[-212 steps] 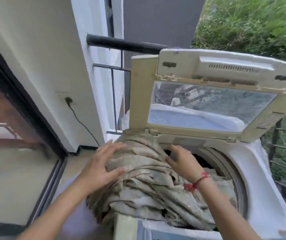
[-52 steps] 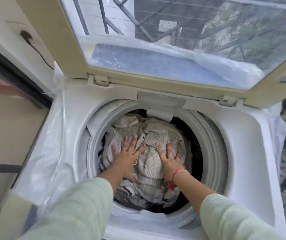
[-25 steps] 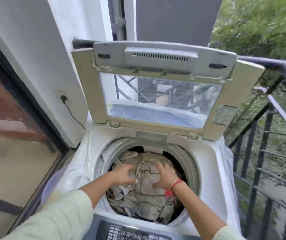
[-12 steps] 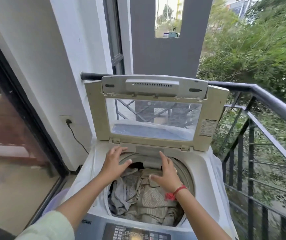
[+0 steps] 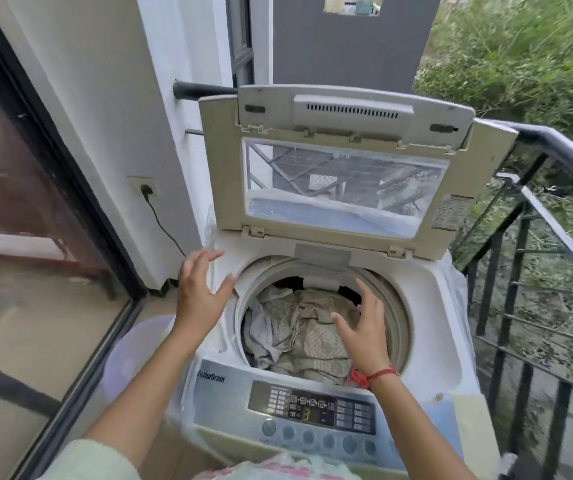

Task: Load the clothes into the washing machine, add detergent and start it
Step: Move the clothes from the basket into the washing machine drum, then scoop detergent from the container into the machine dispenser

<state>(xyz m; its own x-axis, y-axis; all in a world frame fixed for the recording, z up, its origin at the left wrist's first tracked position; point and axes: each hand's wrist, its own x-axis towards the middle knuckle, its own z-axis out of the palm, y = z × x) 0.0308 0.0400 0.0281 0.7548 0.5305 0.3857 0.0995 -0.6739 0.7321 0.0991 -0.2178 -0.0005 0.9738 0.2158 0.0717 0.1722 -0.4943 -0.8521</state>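
Clothes (image 5: 298,327) are seen packed in the washing machine (image 5: 430,306) drum — loading looks done. Left hand (image 5: 198,296) and right hand (image 5: 364,330) are spread, grasping nothing — detergent and start remain.

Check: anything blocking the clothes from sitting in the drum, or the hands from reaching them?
Nothing visible. The lid stands open, the clothes already lie inside the drum, and both the left hand and right hand hover open above the opening, holding nothing.
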